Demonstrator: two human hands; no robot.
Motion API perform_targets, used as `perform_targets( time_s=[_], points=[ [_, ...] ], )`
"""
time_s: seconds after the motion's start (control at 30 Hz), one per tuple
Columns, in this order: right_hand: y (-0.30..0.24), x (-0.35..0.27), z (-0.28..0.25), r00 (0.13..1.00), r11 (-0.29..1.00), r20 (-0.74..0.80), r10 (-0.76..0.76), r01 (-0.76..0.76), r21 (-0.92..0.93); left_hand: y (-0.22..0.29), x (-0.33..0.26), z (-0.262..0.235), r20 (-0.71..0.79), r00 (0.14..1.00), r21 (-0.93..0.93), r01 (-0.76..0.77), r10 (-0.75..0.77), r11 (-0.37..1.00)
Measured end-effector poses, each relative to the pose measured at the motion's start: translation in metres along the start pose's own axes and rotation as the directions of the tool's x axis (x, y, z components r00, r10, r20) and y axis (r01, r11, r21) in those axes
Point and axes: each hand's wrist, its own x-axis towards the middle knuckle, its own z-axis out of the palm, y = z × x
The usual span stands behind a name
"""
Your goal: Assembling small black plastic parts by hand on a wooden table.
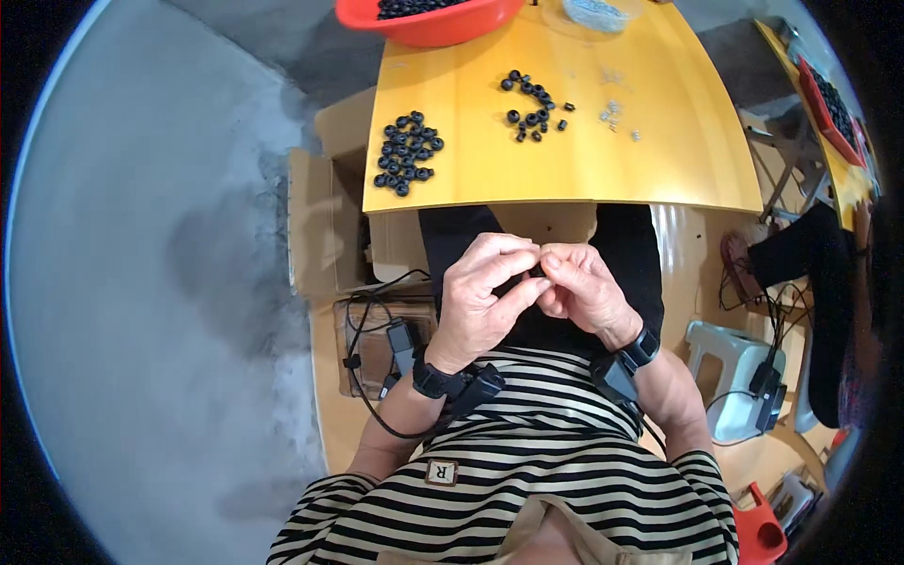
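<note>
Just off the near edge of the yellow table (659, 179), above my lap, my two hands meet fingertip to fingertip. A small black part (537, 271) is pinched between them, mostly hidden by the fingers, so its exact shape cannot be made out. My left hand (480, 297) grips it between thumb and fingers. Thumb and forefinger of my right hand (589, 287) press on it from the other side. On the table, a group of round black knob-like parts (405, 155) lies at the left. Looser black pieces (532, 118), some smaller, lie in the middle.
Small clear pieces (612, 118) are scattered right of the middle. A red basin (452, 28) of black parts and a clear bowl (595, 17) stand at the far edge. An open cardboard box (315, 226) is at the left, a pale stool (730, 367) and another person's leg (800, 250) at the right.
</note>
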Motion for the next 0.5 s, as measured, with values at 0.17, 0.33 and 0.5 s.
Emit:
perform_targets(
  time_s=[0.17,0.33,0.5],
  points=[
    [-0.009,0.014,-0.001,0.973,0.929,-0.149,-0.177,0.115,-0.352,-0.023,0.0,-0.033,-0.297,0.955,0.288,0.102,-0.012,0.952],
    [-0.016,0.012,-0.01,0.929,0.906,-0.226,-0.293,0.194,-0.376,-0.071,0.004,-0.07,-0.535,0.843,0.492,0.263,0.05,0.83],
    [-0.014,0.011,-0.01,0.929,0.921,-0.241,-0.28,0.189,-0.341,-0.107,0.01,-0.08,-0.555,0.831,0.477,0.267,0.051,0.837]
  ],
)
